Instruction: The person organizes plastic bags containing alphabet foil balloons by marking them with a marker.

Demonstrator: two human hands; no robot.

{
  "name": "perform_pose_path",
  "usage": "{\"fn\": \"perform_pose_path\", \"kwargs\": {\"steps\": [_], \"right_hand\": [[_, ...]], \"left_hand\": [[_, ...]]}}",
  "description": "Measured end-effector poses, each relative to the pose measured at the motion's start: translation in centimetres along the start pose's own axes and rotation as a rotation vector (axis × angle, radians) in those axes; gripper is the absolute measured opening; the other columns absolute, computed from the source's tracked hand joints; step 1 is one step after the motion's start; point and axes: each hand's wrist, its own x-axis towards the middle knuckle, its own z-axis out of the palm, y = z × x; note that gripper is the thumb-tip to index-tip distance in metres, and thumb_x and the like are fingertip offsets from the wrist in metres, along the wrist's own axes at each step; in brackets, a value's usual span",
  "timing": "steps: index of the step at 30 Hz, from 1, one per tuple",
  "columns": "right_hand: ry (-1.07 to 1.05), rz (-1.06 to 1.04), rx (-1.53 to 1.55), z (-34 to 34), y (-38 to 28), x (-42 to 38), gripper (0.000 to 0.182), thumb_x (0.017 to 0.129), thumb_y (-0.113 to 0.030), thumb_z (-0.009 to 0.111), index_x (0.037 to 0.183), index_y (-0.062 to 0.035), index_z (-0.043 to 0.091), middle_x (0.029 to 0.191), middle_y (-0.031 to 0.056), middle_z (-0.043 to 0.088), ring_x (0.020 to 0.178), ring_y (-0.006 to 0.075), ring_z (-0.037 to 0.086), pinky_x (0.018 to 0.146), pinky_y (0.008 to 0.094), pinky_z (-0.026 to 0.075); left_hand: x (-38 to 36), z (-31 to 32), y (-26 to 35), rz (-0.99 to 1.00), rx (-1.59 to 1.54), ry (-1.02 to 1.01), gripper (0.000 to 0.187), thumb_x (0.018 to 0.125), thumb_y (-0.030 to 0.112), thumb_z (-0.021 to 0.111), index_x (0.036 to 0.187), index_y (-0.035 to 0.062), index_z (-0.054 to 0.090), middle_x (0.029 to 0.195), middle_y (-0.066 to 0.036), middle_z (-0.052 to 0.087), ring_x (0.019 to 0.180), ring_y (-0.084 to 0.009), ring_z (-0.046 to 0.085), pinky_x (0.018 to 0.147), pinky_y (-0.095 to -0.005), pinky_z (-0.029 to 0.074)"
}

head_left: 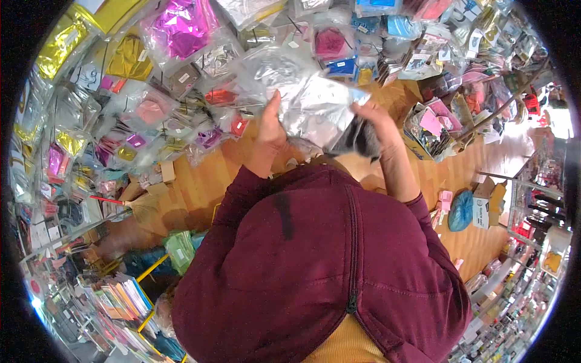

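In front of my chest I hold a clear plastic bag [315,112] with shiny silver contents. My left hand [272,128] is closed on its left side, thumb upright and fingers partly hidden behind the plastic. My right hand [381,126] pinches the bag near its upper right corner. Below that hand a dark grey or black item [358,140] shows, and I cannot make out what it is. Beyond the bag hang packets, among them a magenta foil packet [183,27] and a dark pink one [331,43].
Hanging packets cover the wall ahead and left, including a gold foil packet [129,57]. An open carton of packets [431,127] stands at right on the wooden floor [200,193]. Further right are a blue bag [461,210] and a white box [481,212]. Stacked folders [124,296] stand lower left.
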Motion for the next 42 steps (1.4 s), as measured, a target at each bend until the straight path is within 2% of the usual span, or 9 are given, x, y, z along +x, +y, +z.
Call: {"fn": "perform_pose_path", "kwargs": {"steps": [3, 10, 14, 19, 21, 25, 32, 38, 42], "right_hand": [[-0.286, -0.262, 0.163, 2.2, -4.1, 0.6, 0.027, 0.083, -0.021, 0.050, 0.098, 0.0007, 0.054, 0.088, 0.0096, 0.060, 0.079, 0.0138, 0.056, 0.074, 0.0263, 0.043], [0.159, -0.755, -0.013, 1.7, -5.9, 4.1, 0.021, 0.086, -0.013, 0.046, 0.100, 0.0012, 0.053, 0.092, 0.0070, 0.057, 0.087, 0.0125, 0.052, 0.077, 0.0234, 0.040], [0.143, -1.248, -0.873, 2.3, -5.4, 2.5, 0.034, 0.077, -0.014, 0.055, 0.108, -0.0013, 0.050, 0.107, 0.0135, 0.051, 0.099, 0.0232, 0.049, 0.086, 0.0324, 0.037], [-0.095, -1.052, -1.245, 3.9, 0.6, 5.1, 0.050, 0.075, -0.016, 0.055, 0.121, -0.0057, 0.038, 0.129, 0.0170, 0.032, 0.119, 0.0322, 0.031, 0.098, 0.0432, 0.025], [-0.014, -1.037, -1.279, 3.1, 0.3, 6.2, 0.044, 0.078, -0.015, 0.051, 0.120, -0.0058, 0.041, 0.125, 0.0178, 0.038, 0.114, 0.0329, 0.037, 0.096, 0.0420, 0.029], [0.034, -0.991, -1.227, -0.3, -0.4, 8.5, 0.032, 0.079, -0.013, 0.048, 0.109, -0.0036, 0.049, 0.108, 0.0178, 0.051, 0.099, 0.0323, 0.049, 0.085, 0.0372, 0.040], [0.049, -0.741, -1.135, -6.5, -1.0, 11.9, 0.023, 0.077, -0.012, 0.050, 0.096, -0.0026, 0.056, 0.085, 0.0204, 0.057, 0.081, 0.0346, 0.056, 0.072, 0.0393, 0.044], [0.288, -0.897, -0.858, -3.2, -6.3, 6.4, 0.024, 0.074, -0.007, 0.052, 0.097, -0.0025, 0.055, 0.089, 0.0157, 0.059, 0.081, 0.0301, 0.057, 0.072, 0.0352, 0.045], [-0.031, -1.172, -1.115, -0.7, -1.6, 6.6, 0.038, 0.065, 0.003, 0.052, 0.102, -0.0035, 0.053, 0.107, 0.0160, 0.052, 0.099, 0.0326, 0.048, 0.085, 0.0372, 0.040]], "left_hand": [[1.1, 0.0, -1.7, -0.166, -0.012, -0.158, 0.048, 0.089, 0.037, 0.035, 0.121, 0.0014, 0.036, 0.115, -0.011, 0.047, 0.105, -0.0210, 0.047, 0.092, -0.0365, 0.037], [1.2, 2.3, -2.7, -0.264, 0.070, 0.079, 0.047, 0.089, 0.039, 0.033, 0.123, 0.0059, 0.036, 0.118, -0.007, 0.045, 0.102, -0.0199, 0.049, 0.086, -0.0349, 0.042], [1.9, 1.4, -3.3, -0.189, 0.071, -0.090, 0.048, 0.089, 0.039, 0.033, 0.123, 0.0055, 0.035, 0.116, -0.008, 0.047, 0.101, -0.0193, 0.050, 0.084, -0.0329, 0.043], [5.7, -0.3, -8.8, 0.366, -0.403, -0.296, 0.049, 0.090, 0.041, 0.029, 0.123, 0.0060, 0.035, 0.116, -0.008, 0.047, 0.102, -0.0186, 0.049, 0.084, -0.0322, 0.043], [4.3, 1.2, -4.1, -0.141, 0.163, -0.099, 0.053, 0.089, 0.046, 0.028, 0.124, 0.0076, 0.035, 0.115, -0.008, 0.047, 0.101, -0.0186, 0.049, 0.085, -0.0317, 0.042], [3.3, 2.7, -5.3, -0.285, 0.274, 0.002, 0.064, 0.084, 0.056, 0.028, 0.126, 0.0076, 0.030, 0.115, -0.010, 0.046, 0.101, -0.0195, 0.049, 0.086, -0.0335, 0.041], [3.0, 3.9, -5.3, -0.354, 0.245, -0.112, 0.069, 0.084, 0.057, 0.027, 0.130, 0.0053, 0.023, 0.123, -0.010, 0.039, 0.105, -0.0205, 0.048, 0.088, -0.0336, 0.040], [5.3, 2.4, -6.2, -0.342, 0.173, -0.107, 0.066, 0.086, 0.054, 0.024, 0.130, 0.0048, 0.024, 0.126, -0.010, 0.037, 0.110, -0.0210, 0.044, 0.091, -0.0355, 0.037], [5.0, 6.2, -4.9, -0.175, -0.011, 0.022, 0.058, 0.089, 0.048, 0.018, 0.123, 0.0040, 0.035, 0.121, -0.013, 0.042, 0.110, -0.0241, 0.043, 0.093, -0.0391, 0.035]]}}
